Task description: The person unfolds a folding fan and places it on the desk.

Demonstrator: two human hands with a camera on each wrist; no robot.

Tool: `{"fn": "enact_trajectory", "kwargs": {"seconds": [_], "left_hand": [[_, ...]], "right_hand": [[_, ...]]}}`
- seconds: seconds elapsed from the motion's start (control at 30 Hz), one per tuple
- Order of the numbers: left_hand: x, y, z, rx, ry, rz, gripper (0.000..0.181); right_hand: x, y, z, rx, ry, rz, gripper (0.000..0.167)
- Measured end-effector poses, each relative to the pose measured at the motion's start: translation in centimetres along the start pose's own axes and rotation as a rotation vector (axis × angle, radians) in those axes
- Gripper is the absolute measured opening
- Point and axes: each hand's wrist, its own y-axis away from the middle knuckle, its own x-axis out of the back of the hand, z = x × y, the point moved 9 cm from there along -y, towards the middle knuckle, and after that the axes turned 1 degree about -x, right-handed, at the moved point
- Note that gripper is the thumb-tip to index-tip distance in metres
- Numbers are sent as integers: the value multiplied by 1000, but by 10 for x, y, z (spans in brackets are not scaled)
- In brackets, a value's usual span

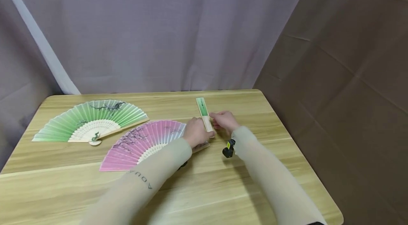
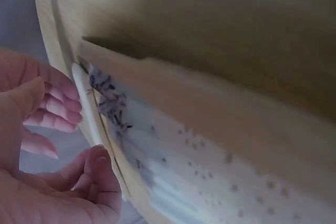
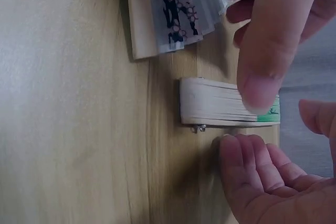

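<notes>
A folded green hand fan point(image 1: 204, 111) lies on the table, with a green upper half and pale ribs below. In the right wrist view, its rounded pivot end shows a small metal fitting point(image 3: 199, 128). My left hand point(image 1: 195, 133) is at the fan's lower left, fingers loosely curled; in the right wrist view its thumb overlaps the ribs. My right hand point(image 1: 225, 121) is beside the fan's right edge, its fingers point(image 3: 257, 156) relaxed and slightly apart from the fan. An open pink fan point(image 1: 145, 141) lies left of my left hand, partly hidden by that arm.
An open green fan point(image 1: 92, 122) with a dark branch pattern lies at the back left of the wooden table point(image 1: 204, 196). Grey curtains point(image 1: 143, 33) hang behind the table, and a brown fabric wall point(image 1: 344, 76) rises along its right side.
</notes>
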Motion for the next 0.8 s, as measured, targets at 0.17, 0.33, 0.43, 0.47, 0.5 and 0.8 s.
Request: {"fn": "enact_trajectory", "kwargs": {"seconds": [0.17, 0.33, 0.43, 0.47, 0.5, 0.8], "left_hand": [[-6, -5, -13, 44, -24, 8, 35], [-12, -8, -16, 45, -47, -18, 37], [-14, -9, -16, 52, -71, -25, 38], [-15, -9, -16, 59, -82, -27, 38], [-16, -10, -17, 64, -95, -28, 39], [-20, -15, -16, 33, -157, -36, 41]], "right_hand": [[-10, -5, 7, -46, -31, -20, 41], [-15, -6, 6, -58, -31, -18, 36], [-15, -6, 6, -71, -34, -18, 35], [-15, -6, 6, -77, -38, -19, 35], [-15, -6, 6, -84, -44, -21, 34], [-13, -6, 13, -103, -87, -7, 21]]}}
